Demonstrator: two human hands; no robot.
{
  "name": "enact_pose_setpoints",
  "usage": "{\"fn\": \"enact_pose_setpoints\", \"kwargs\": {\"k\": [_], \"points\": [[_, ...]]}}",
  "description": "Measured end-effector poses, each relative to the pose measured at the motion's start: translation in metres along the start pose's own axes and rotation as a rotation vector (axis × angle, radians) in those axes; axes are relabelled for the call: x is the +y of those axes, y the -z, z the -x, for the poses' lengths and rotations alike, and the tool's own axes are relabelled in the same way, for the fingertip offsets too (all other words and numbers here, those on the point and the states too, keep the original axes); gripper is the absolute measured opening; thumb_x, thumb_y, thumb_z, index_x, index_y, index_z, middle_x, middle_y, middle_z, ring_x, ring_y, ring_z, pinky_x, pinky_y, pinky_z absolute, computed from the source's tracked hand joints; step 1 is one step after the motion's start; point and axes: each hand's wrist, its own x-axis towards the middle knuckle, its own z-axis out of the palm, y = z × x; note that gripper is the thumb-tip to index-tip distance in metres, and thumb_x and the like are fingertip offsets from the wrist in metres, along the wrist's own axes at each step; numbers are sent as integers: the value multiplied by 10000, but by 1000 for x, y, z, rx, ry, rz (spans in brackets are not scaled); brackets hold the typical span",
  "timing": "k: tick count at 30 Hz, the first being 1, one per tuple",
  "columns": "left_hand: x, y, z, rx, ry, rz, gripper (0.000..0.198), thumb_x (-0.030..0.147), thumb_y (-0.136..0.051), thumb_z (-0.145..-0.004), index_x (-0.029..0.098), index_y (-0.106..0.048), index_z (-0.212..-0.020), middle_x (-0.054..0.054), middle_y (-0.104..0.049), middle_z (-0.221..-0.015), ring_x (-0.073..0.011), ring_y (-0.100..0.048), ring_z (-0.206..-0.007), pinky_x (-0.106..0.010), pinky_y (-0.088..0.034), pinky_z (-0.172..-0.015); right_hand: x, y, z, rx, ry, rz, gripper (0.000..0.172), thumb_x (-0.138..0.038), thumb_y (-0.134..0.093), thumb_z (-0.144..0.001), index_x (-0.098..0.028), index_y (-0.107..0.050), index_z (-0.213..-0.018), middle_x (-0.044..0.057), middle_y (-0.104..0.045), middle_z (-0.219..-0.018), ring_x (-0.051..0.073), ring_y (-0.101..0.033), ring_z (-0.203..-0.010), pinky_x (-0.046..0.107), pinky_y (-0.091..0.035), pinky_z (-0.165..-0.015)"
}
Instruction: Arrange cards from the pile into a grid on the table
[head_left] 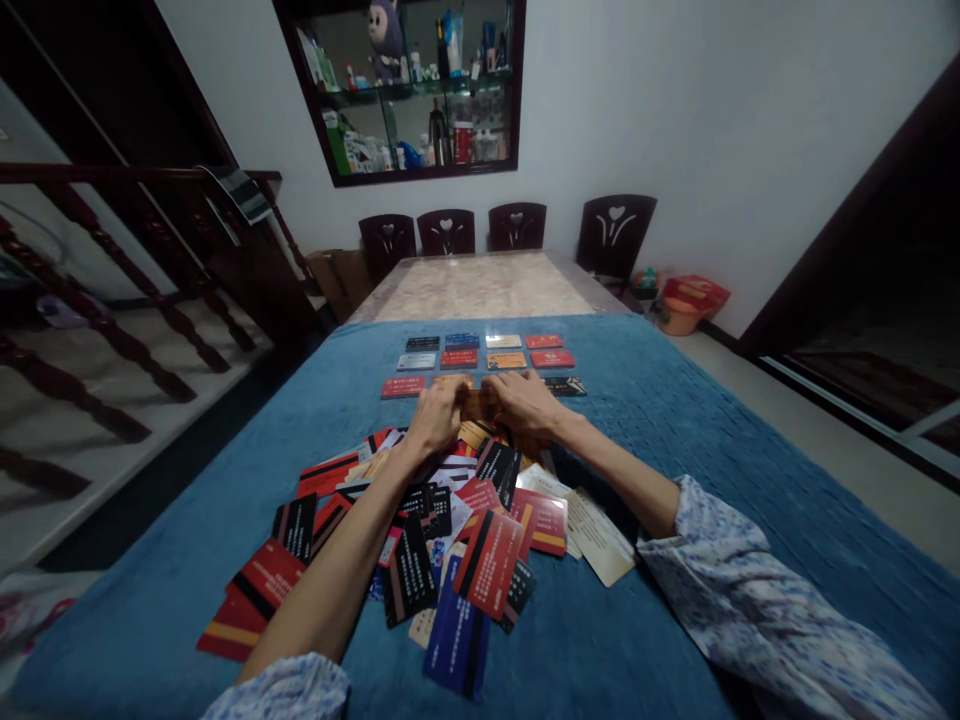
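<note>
My left hand (pixel 436 415) and my right hand (pixel 525 403) meet over the blue cloth (pixel 675 420), both with fingers closed on a tan card (pixel 480 404) held between them. Just beyond them lie neat rows of cards (pixel 480 357), red, blue, black and orange. Under my forearms a loose heap of cards (pixel 442 540) is spread out, mostly red, black and dark blue, with a pale one at its right edge.
The blue cloth covers the near part of a long table whose marble top (pixel 480 285) shows beyond. Several dark chairs (pixel 517 225) stand at the far end. A stair railing (pixel 112 290) runs at the left; a glass wall cabinet (pixel 412 85) hangs above.
</note>
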Motion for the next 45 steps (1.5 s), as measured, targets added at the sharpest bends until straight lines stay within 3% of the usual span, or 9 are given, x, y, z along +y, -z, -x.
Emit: {"fn": "enact_pose_setpoints", "kwargs": {"k": [3, 10, 13, 20, 25, 30, 37, 45], "points": [[2, 2, 0, 15, 9, 1, 313, 87, -454, -852, 202, -558, -1124, -86, -670, -1103, -254, -586, -1022, -380, -424, -886, 0, 2, 0, 13, -1, 12, 552, -262, -640, -791, -161, -457, -1302, 147, -606, -1216, 299, -516, -1116, 400, -319, -883], [3, 12, 1, 6, 20, -24, 289, 129, -516, -826, 192, -547, -1106, -93, -659, -1072, -263, -567, -1030, -396, -422, -904, -1, 4, 0, 90, 24, 60, 468, -224, -608, -808, -163, -504, -1260, 154, -590, -1198, 291, -505, -1104, 395, -323, -888], [1, 17, 1, -36, 1, -52, 364, 179, -588, -791, 193, -533, -1151, -90, -650, -1117, -279, -540, -1064, -410, -417, -913, 0, 4, 1, 131, 34, 87, 506, -236, -600, -816, -178, -490, -1307, 155, -581, -1228, 299, -486, -1121, 391, -324, -873], [-6, 19, -1, -79, -40, -180, 498, 218, -629, -779, 208, -496, -1259, -109, -572, -1225, -307, -470, -1148, -457, -400, -939, 3, 3, 0, 170, 57, 90, 419, -298, -559, -853, -174, -529, -1253, 140, -624, -1204, 292, -489, -1093, 382, -312, -857], [-5, 30, -9, -156, -48, -198, 385, 213, -590, -813, 205, -537, -1195, -114, -554, -1225, -300, -472, -1156, -440, -419, -925, 3, 5, -1, 141, 50, 56, 404, -344, -558, -873, -168, -538, -1236, 140, -634, -1208, 284, -511, -1093, 379, -314, -875], [-2, 46, -20, -213, -58, -243, 402, 194, -612, -792, 199, -557, -1190, -121, -573, -1221, -316, -470, -1163, -455, -396, -966, 5, 12, -10, 112, 33, 18, 385, -386, -561, -892, -171, -551, -1212, 151, -627, -1231, 289, -516, -1126, 371, -329, -888], [-14, 61, -39, -269, -64, -327, 350, 196, -610, -803, 213, -595, -1152, -114, -585, -1197, -317, -463, -1158, -472, -407, -959, 3, 21, -34, 14, 5, 19, 380, -457, -551, -916, -188, -566, -1184, 142, -629, -1205, 287, -524, -1112, 345, -379, -820], [-36, 54, -59, -364, -8, -323, 234, 220, -640, -750, 217, -643, -984, -113, -601, -1167, -339, -453, -1164, -551, -395, -963, -3, 24, -64, -155, -37, -22, 333, -473, -598, -878, -227, -629, -1100, 121, -616, -1210, 304, -532, -1140, 365, -436, -821]]}}
